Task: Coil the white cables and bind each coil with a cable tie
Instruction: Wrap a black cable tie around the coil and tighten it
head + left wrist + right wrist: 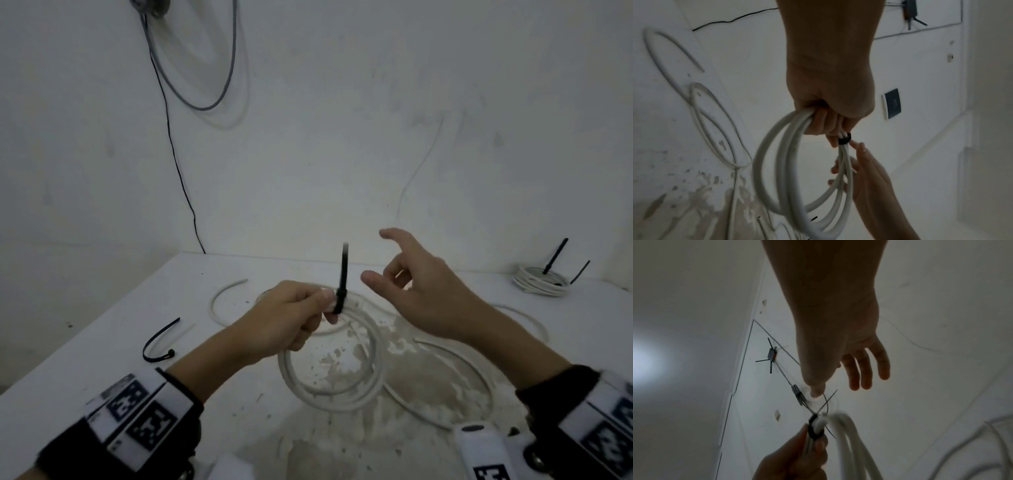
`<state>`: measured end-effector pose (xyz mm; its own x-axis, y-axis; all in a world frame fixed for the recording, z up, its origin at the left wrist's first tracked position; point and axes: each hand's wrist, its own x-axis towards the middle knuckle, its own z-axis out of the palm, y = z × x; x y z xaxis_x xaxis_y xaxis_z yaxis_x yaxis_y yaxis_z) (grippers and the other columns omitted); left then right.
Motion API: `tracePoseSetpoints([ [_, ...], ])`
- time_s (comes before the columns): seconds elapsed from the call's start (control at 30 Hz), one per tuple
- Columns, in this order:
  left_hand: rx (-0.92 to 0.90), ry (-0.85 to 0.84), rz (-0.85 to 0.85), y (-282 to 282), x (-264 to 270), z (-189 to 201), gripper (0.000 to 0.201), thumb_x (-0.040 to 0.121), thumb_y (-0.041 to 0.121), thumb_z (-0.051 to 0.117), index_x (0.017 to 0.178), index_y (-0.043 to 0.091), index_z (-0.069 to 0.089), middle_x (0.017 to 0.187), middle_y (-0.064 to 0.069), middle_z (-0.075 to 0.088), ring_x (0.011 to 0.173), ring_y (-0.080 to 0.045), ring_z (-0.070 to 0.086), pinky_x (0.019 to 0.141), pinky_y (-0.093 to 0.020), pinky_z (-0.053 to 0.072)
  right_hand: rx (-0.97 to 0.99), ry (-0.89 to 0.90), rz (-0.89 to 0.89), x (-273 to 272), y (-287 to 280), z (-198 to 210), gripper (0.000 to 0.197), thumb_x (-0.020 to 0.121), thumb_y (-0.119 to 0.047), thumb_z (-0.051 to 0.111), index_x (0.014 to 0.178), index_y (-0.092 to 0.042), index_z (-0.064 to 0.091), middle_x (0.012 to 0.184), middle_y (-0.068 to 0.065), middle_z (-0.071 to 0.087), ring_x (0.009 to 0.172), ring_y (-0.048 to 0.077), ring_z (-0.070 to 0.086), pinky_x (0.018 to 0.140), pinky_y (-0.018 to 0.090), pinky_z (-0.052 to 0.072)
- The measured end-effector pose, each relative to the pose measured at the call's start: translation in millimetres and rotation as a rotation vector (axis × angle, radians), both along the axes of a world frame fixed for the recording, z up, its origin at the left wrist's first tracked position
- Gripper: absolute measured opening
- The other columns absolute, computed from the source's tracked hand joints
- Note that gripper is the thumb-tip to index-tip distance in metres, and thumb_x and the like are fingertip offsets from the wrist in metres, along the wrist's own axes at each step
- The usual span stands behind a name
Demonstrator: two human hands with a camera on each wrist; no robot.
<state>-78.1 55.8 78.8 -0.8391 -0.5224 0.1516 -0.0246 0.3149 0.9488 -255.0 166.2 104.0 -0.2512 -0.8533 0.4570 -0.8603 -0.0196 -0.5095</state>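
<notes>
My left hand point(301, 315) grips a coil of white cable point(329, 390) above the table, fingers curled round its strands point(824, 123). A black cable tie point(342, 284) is cinched round the coil beside my fingertips, its tail standing straight up; its band point(844, 140) shows in the left wrist view and its head point(813, 426) in the right wrist view. My right hand point(407, 274) hovers just right of the tie, fingers spread and holding nothing point(863, 369).
A bound white coil point(541, 282) with black tie tails sits at the table's far right. A spare black cable tie point(157, 341) lies left on the table point(102, 342). Loose white cables point(226, 298) curve across the stained tabletop. Grey and black wires hang on the wall point(191, 85).
</notes>
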Motion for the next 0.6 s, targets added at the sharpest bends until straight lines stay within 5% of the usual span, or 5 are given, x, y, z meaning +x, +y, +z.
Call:
tracePoseSetpoints([
  [0.07, 0.153, 0.136, 0.090, 0, -2, 2, 0.037, 0.098, 0.025, 0.038, 0.076, 0.001, 0.056, 0.046, 0.009, 0.027, 0.040, -0.006, 0.019, 0.039, -0.017, 0.020, 0.119, -0.103, -0.014, 8, 1, -10, 0.065, 0.084, -0.058, 0.037, 0.139, -0.026, 0.027, 0.095, -0.006, 0.064, 0.078, 0.003, 0.061, 0.069, 0.014, 0.049],
  [0.17, 0.280, 0.282, 0.204, -3, -5, 0, 0.038, 0.099, 0.025, 0.038, 0.077, -0.001, 0.056, 0.048, 0.007, 0.024, 0.040, -0.007, 0.017, 0.038, -0.017, 0.019, 0.149, -0.416, 0.036, 22, 5, -19, 0.049, 0.088, -0.054, 0.029, 0.115, -0.019, 0.052, 0.096, 0.007, 0.066, 0.078, 0.020, 0.067, 0.065, 0.038, 0.060],
  [0.33, 0.450, 0.400, 0.256, -6, -6, -3, 0.039, 0.098, 0.026, 0.039, 0.080, -0.003, 0.057, 0.045, 0.009, 0.024, 0.035, -0.003, 0.018, 0.035, -0.015, 0.017, 0.156, -0.838, 0.204, 31, 10, -23, 0.030, 0.092, -0.027, 0.050, 0.086, -0.004, 0.068, 0.094, 0.022, 0.068, 0.082, 0.030, 0.070, 0.068, 0.038, 0.060],
  [0.43, 0.609, 0.439, 0.200, -7, -2, -1, 0.040, 0.097, 0.028, 0.037, 0.081, -0.003, 0.056, 0.043, 0.010, 0.023, 0.031, -0.001, 0.018, 0.030, -0.012, 0.016, 0.177, -1.083, 0.306, 30, 12, -23, 0.032, 0.079, -0.024, 0.062, 0.090, 0.005, 0.069, 0.089, 0.019, 0.070, 0.080, 0.033, 0.071, 0.065, 0.037, 0.060],
  [0.6, 0.885, 0.559, 0.090, -2, -1, 10, 0.043, 0.096, 0.029, 0.037, 0.079, -0.004, 0.058, 0.040, 0.009, 0.025, 0.027, 0.001, 0.016, 0.027, -0.011, 0.014, 0.174, -1.352, 0.383, 32, 16, -30, 0.020, 0.071, -0.013, 0.064, 0.086, -0.004, 0.075, 0.080, 0.013, 0.069, 0.074, 0.030, 0.072, 0.057, 0.032, 0.059],
])
